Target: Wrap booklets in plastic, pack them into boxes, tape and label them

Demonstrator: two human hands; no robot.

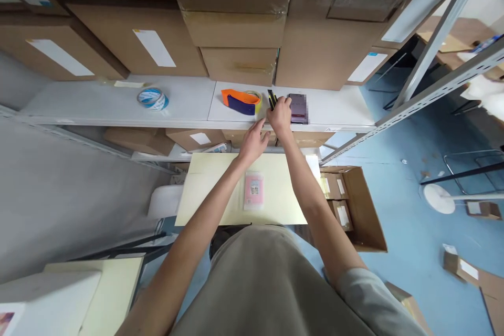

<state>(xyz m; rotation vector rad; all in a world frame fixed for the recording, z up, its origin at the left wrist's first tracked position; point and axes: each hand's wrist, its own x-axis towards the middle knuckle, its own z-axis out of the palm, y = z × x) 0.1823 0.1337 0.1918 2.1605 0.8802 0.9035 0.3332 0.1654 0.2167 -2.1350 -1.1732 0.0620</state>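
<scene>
My right hand point(280, 115) is closed around a black and yellow utility knife point(271, 97) at the shelf. Just right of that hand lies a dark, flat rectangular item point(298, 108), partly blurred. Lower and to the left, my left hand point(254, 142) holds nothing, its fingers apart near the shelf's front edge. Beyond its fingertips rests an orange and dark blue tape dispenser point(242, 103) with a roll in it. Between my forearms, a pink packet in a clear sleeve point(254, 190) lies on the pale yellow table point(212, 184).
The white shelf point(185, 97) also carries a blue and white tape roll point(153, 98). Cardboard boxes point(240, 65) line its back. An open carton point(366, 210) with smaller boxes stands right of the table. A metal shelf post point(429, 100) slants along the right.
</scene>
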